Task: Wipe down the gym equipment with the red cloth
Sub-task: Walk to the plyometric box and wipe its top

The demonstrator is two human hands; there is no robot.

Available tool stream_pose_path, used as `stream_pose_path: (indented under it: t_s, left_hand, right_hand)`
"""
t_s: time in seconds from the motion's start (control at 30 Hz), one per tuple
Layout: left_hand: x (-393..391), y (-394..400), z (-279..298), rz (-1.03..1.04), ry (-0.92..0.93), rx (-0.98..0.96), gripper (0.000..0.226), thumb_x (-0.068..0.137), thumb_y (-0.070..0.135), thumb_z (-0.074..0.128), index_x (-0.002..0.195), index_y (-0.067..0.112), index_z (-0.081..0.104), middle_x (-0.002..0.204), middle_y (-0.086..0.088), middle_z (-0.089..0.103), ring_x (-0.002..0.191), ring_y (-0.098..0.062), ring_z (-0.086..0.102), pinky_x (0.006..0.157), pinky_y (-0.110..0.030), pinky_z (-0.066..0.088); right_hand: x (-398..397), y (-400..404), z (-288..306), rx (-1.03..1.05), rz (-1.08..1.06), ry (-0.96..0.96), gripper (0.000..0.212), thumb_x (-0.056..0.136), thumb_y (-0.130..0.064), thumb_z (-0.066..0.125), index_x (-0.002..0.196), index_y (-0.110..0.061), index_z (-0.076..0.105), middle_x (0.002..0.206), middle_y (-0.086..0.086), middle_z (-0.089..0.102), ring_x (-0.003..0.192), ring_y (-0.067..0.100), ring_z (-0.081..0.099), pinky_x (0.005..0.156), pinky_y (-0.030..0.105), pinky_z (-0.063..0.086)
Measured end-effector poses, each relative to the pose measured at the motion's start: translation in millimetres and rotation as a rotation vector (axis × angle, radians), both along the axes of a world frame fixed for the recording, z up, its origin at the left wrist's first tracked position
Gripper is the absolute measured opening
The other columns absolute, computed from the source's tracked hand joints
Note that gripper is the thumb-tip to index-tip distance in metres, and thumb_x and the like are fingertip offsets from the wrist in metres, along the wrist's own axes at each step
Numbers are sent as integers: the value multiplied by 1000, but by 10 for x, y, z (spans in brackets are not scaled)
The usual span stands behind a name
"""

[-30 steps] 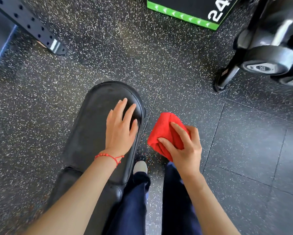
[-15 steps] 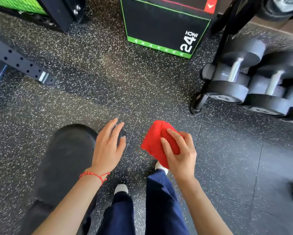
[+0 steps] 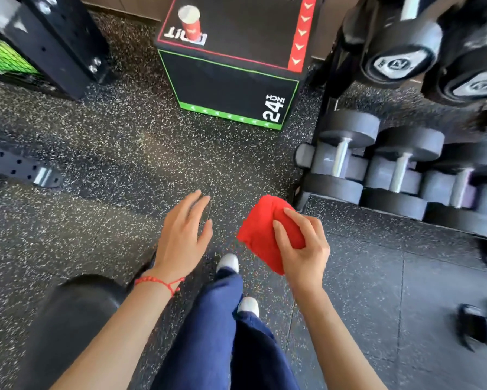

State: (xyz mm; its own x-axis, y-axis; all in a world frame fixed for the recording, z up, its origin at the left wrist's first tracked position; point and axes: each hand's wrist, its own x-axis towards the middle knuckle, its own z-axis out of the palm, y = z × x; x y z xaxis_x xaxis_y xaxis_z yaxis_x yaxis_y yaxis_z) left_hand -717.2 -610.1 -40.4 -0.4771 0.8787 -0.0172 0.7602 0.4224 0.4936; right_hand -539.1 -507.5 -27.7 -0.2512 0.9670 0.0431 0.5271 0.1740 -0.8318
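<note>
While the right hand (image 3: 304,249) grips the red cloth (image 3: 262,235) just right of the frame's centre, its fingers curled over the bunched fabric and its thumb tucked against the lower side, the left hand (image 3: 183,237) hangs beside it with fingers loosely spread and nothing in its grasp, held apart from the cloth above the speckled rubber floor (image 3: 124,164). A red beaded bracelet (image 3: 159,282) circles the left wrist. At the lower left of the frame sits the rounded black end of a padded bench (image 3: 76,311), below the left forearm; whether the arm touches it cannot be told. Dark blue trousers (image 3: 222,333) and two white shoe tips (image 3: 228,261) fill the lower centre. At the upper centre stands a black plyo box (image 3: 231,83) with green and red edging and a "24 INCH" marking, and a red can (image 3: 190,22) stands upright on its top. Along the right side a dumbbell rack (image 3: 321,136) holds rows of black dumbbells (image 3: 343,159), the upper ones blurred. A black perforated steel frame (image 3: 56,43) with a green panel behind it takes the upper left, and another perforated black bar (image 3: 17,167) lies on the floor at the left edge. A small dark object at the lower right is too blurred to identify.
</note>
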Motion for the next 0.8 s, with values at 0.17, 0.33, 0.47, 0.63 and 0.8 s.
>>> stream_pose_path:
  t_s: [0.17, 0.33, 0.47, 0.63, 0.8]
  left_hand:
    - [-436, 540, 36, -19, 14, 6, 41, 88, 10, 60, 127, 1, 51, 136, -15, 47, 121, -31, 46, 100, -42, 34]
    - [-1009, 1109, 64, -64, 9, -30, 43, 87, 10, 61, 127, 0, 51, 135, -17, 48, 121, -32, 48, 100, -42, 35]
    - [-1424, 1535, 168, -152, 29, -30, 43, 83, 8, 65, 124, -3, 54, 130, -20, 52, 117, -34, 52, 98, -44, 38]
    - [-1832, 2030, 265, -187, 77, -21, 44, 82, 7, 66, 123, -3, 55, 129, -21, 53, 116, -36, 52, 98, -46, 39]
    - [-2101, 2447, 264, -146, 82, -38, 43, 85, 10, 63, 125, -2, 52, 131, -20, 50, 120, -35, 48, 100, -46, 36]
  right_hand:
    - [-406, 419, 23, 4, -37, 25, 26, 77, -16, 74, 102, -17, 68, 93, 3, 59, 84, 1, 52, 80, 3, 36]
    - [-1051, 930, 61, 4, -106, 47, 25, 77, -15, 74, 102, -16, 69, 93, 5, 61, 85, 1, 53, 82, 4, 36]
    - [-1529, 1260, 134, -17, -152, 94, 23, 78, -19, 72, 101, -17, 69, 94, 3, 62, 87, 4, 56, 83, 5, 37]
    - [-1920, 1697, 231, -34, -194, 118, 22, 78, -14, 73, 100, -15, 70, 93, 3, 62, 86, 9, 58, 82, 9, 39]
    - [-2170, 2209, 241, -32, -206, 129, 22, 79, -15, 72, 101, -16, 69, 93, 1, 61, 85, 5, 56, 82, 10, 40]
